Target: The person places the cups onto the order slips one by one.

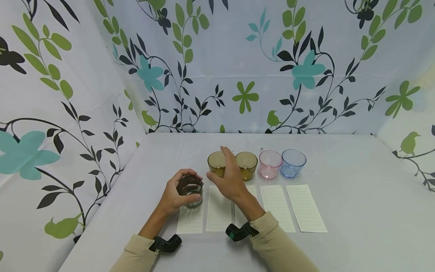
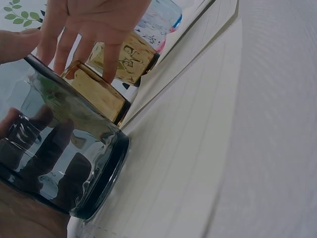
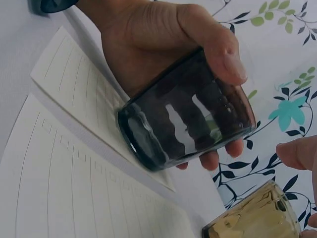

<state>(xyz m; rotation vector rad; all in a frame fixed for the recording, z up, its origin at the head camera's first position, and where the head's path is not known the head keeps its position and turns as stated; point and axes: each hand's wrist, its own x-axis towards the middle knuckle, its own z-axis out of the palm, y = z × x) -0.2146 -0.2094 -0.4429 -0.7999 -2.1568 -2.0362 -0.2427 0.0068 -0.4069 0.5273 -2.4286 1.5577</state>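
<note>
My left hand (image 1: 171,197) grips a dark grey-tinted glass (image 1: 191,187), with the thumb across its near side and the fingers round the back. The glass is upright over the far end of the leftmost lined paper slip (image 1: 190,223); whether its base touches the slip is hard to tell. To the right, my right hand (image 1: 231,181) is raised with its fingers extended, holding nothing. It partly hides one amber glass (image 1: 214,162) in the head view. Beside that stands a second amber glass (image 1: 249,166). The left wrist view shows the dark glass (image 2: 59,134) close up.
A pink glass (image 1: 270,166) and a blue glass (image 1: 293,165) continue the row to the right. Several lined paper slips (image 1: 306,207) lie side by side in front of the glasses on a white tabletop (image 1: 367,211). Leaf-patterned cloth (image 1: 217,68) hangs behind and at the sides.
</note>
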